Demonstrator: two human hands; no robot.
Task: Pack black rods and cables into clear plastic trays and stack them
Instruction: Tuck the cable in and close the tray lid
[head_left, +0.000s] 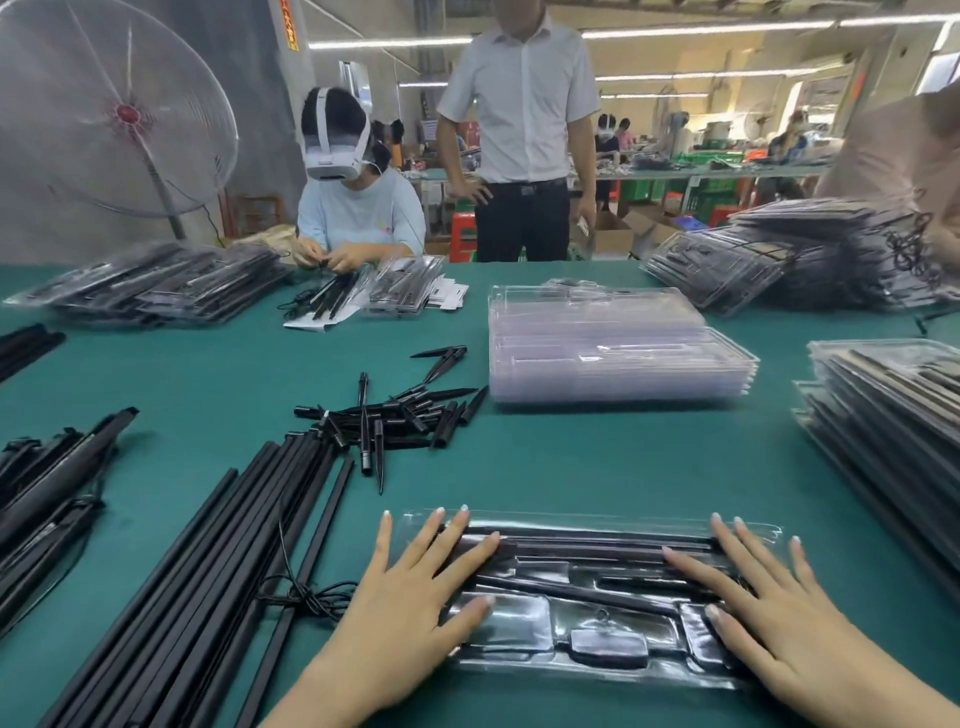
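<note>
Both hands, left hand and right hand, press flat-fingered on tray; its long axis runs between them.

The green cloth-covered bench looks matt and slightly fuzzy. At 6 o'clock lies a clear glossy plastic tray that catches glare, with smooth black rods inside. At 8 o'clock, long matt black plastic rods lie beside a thin black rubbery cable. At the centre, short pointed black plastic spikes have a faint sheen. At 1 o'clock a stack of empty transparent plastic trays looks shiny and smooth. At 10 o'clock stands a fan with a thin metal wire guard.
</note>
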